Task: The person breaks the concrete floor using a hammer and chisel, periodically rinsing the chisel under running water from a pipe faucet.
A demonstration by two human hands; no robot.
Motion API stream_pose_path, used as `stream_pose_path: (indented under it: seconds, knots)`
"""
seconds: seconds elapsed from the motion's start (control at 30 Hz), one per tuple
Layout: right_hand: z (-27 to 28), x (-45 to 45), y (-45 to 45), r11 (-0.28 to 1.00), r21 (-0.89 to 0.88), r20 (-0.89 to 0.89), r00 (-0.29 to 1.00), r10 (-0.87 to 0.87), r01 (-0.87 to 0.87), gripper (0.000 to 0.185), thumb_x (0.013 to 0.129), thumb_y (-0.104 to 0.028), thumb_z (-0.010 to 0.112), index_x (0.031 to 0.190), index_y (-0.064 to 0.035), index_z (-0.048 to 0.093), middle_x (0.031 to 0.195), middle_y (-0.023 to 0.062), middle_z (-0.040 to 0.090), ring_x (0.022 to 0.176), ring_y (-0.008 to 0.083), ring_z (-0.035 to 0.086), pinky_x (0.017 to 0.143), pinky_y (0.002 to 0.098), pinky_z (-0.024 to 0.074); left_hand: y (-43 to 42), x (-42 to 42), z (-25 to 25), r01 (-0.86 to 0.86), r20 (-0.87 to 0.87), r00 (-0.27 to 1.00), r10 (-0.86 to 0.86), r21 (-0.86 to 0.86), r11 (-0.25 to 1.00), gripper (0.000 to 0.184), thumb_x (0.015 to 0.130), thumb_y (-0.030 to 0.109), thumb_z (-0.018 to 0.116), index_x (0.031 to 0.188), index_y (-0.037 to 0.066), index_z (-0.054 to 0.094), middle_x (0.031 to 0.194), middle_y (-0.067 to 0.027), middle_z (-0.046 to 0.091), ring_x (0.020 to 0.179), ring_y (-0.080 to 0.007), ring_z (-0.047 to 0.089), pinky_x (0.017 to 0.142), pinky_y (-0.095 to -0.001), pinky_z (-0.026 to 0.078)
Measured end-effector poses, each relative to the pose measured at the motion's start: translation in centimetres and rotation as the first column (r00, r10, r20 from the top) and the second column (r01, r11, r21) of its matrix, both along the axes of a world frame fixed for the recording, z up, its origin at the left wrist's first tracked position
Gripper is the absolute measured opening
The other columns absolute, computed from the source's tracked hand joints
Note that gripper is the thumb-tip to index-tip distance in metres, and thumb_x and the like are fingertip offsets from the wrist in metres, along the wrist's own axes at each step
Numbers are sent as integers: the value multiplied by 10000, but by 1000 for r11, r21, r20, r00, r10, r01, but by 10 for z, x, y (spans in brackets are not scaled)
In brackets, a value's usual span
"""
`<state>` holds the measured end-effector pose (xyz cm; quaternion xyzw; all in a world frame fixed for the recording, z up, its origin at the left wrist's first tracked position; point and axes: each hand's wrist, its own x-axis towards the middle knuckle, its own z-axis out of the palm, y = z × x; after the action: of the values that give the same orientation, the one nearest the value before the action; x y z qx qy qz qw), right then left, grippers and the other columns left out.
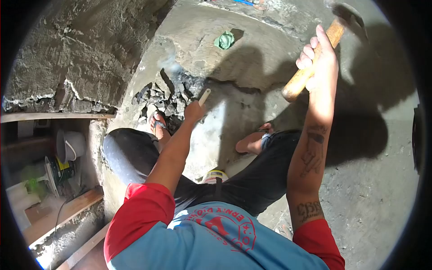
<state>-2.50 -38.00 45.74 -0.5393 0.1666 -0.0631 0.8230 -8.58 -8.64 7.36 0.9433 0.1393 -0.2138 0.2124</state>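
Observation:
My right hand (320,63) is raised at the upper right, its fingers wrapped around the wooden handle of a hammer (334,35). The hammer's dark metal head points to the far right, away from me. Low between my knees, my left hand (194,112) is closed on a tool with a pale handle (204,96). That handle has a small hole at its end; the rest of the tool is hidden. Beside my left hand lies a heap of broken dark grey chunks (168,101) on the concrete floor. Pale dust or smoke hangs above the heap.
A crumpled green piece (224,40) lies on the floor ahead. My sandalled feet (253,143) stand on either side of my left hand. At the left, below a rough wall edge, are a grey bucket (72,145) and wooden boards (67,216). My shadow covers the right.

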Motion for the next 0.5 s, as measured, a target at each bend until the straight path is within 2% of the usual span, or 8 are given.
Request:
stream_pose_path:
  seconds: [0.1,0.2,0.3,0.37,0.43,0.47,0.5]
  knots:
    - [-5,5,-2,999,20,-2,1000,25,-25,374,831,-399,649,666,-155,418,530,-48,309,408,78,288,402,237,265,6,0,0,-83,53,995,82,7,997,393,831,399,540,962,40,631,903,-197,661,846,-362,644,751,-466,500]
    - [-4,6,3,999,-5,-18,999,35,-35,378,832,-414,645,669,-162,415,520,-57,293,398,72,277,403,235,251,3,-1,-7,-23,72,997,24,-20,1000,386,839,402,550,966,43,614,906,-209,654,845,-362,644,756,-465,501]
    - [-1,3,10,998,-30,-11,999,53,-54,371,841,-420,632,687,-160,417,524,-53,299,396,74,281,405,233,251,-8,1,-10,11,57,998,-14,55,998,411,839,409,563,984,26,599,925,-201,655,884,-344,645,770,-454,507]
    - [0,2,13,997,-72,-21,999,27,-29,368,848,-420,622,695,-158,415,532,-47,311,397,76,289,407,235,258,-9,5,-6,-12,60,998,11,19,1000,410,814,408,586,978,35,628,937,-194,658,918,-329,643,784,-444,508]
    - [2,2,18,995,-95,-33,999,21,-24,369,852,-421,616,700,-154,412,540,-43,318,400,78,296,409,237,265,-5,14,-10,-64,-34,997,64,-5,998,383,786,385,601,952,45,662,954,-199,657,919,-337,646,790,-441,508]
    - [1,3,18,995,-91,-33,999,29,-32,369,852,-422,616,702,-153,412,539,-42,318,402,78,298,409,238,267,2,13,-13,-185,28,983,184,21,983,357,769,348,597,924,37,679,960,-199,662,913,-341,651,797,-433,510]
    - [0,3,17,996,-87,-37,999,34,-37,369,852,-423,617,705,-153,413,538,-42,318,403,79,300,409,238,269,6,7,15,-275,57,961,272,69,959,353,786,320,569,935,16,668,945,-190,670,899,-339,656,791,-426,512]
